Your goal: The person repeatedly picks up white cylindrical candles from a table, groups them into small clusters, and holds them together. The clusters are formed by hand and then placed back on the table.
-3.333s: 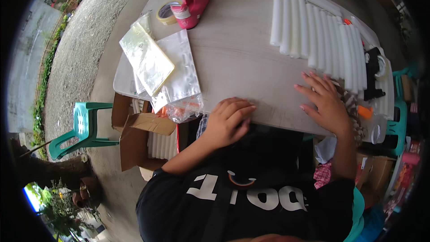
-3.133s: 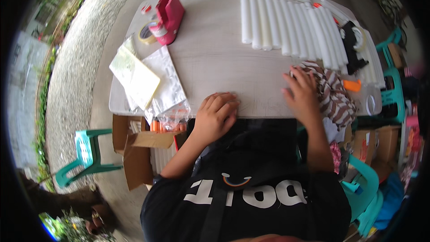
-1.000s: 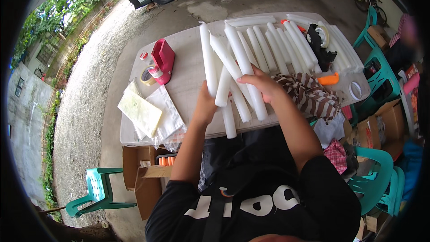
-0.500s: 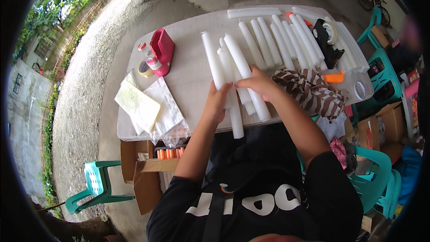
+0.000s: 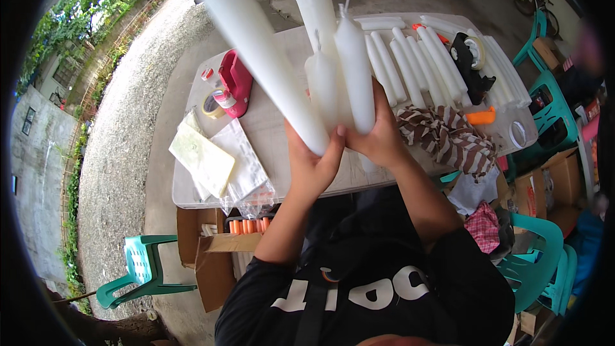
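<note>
Both my hands hold a bundle of several white candles [image 5: 355, 74] raised above the table, their wicks pointing up and away from me. My left hand [image 5: 312, 163] is closed around the lower left of the bundle, where one long candle [image 5: 266, 57] leans out to the left, its top blurred. My right hand [image 5: 379, 134] grips the right side, and the two thumbs meet in front. The candles' lower ends are partly hidden by my hands. Beyond my right hand, more white candles [image 5: 416, 64] lie in a row on the table.
On the table [image 5: 282, 45] are a pink tape dispenser [image 5: 236, 80], a tape roll [image 5: 211, 106], plastic bags [image 5: 240, 154], a striped brown cloth [image 5: 445, 138] and a black tape dispenser [image 5: 471, 67]. A cardboard box [image 5: 211, 263] stands below left; green chairs [image 5: 144, 269] flank the table.
The candles have been lifted from low over the table toward me and now stand more upright, gathered in both hands. The left candle tilts further left.
</note>
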### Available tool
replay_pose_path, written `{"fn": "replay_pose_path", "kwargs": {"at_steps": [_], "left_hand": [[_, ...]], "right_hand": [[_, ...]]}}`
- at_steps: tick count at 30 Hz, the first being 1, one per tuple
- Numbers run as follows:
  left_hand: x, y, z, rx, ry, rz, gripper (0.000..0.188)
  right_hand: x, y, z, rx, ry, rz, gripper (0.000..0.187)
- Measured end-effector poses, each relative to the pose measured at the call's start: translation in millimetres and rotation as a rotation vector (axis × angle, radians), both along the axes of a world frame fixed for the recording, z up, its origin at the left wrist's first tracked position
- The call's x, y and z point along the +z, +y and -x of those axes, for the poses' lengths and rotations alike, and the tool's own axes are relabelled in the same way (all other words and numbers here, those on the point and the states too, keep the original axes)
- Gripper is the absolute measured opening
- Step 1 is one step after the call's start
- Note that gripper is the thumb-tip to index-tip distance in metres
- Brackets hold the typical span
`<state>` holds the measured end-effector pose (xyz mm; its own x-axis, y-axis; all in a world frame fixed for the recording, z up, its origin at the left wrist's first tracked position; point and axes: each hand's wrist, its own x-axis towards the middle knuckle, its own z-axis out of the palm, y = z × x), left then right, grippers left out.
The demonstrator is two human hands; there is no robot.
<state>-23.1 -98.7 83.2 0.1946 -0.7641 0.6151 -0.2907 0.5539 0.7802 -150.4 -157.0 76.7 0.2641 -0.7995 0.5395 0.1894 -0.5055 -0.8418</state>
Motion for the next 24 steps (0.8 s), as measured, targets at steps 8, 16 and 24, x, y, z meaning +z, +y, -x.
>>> {"fn": "replay_pose_path", "kwargs": {"at_steps": [8,16,24], "left_hand": [[-2,4,7,-0.244,0.18,0.068,0.083],[14,-3,-22,-0.261,0.082,-0.018,0.082],[-1,-9,-33,-0.285,-0.093,-0.258,0.085]], "right_hand": [[-19,5,3,0.216,-0.266,-0.099,0.088],[-2,6,1,0.208,-0.213,-0.13,0.08],[-4,3,-5,0.192,-0.201,-0.081,0.076]]}}
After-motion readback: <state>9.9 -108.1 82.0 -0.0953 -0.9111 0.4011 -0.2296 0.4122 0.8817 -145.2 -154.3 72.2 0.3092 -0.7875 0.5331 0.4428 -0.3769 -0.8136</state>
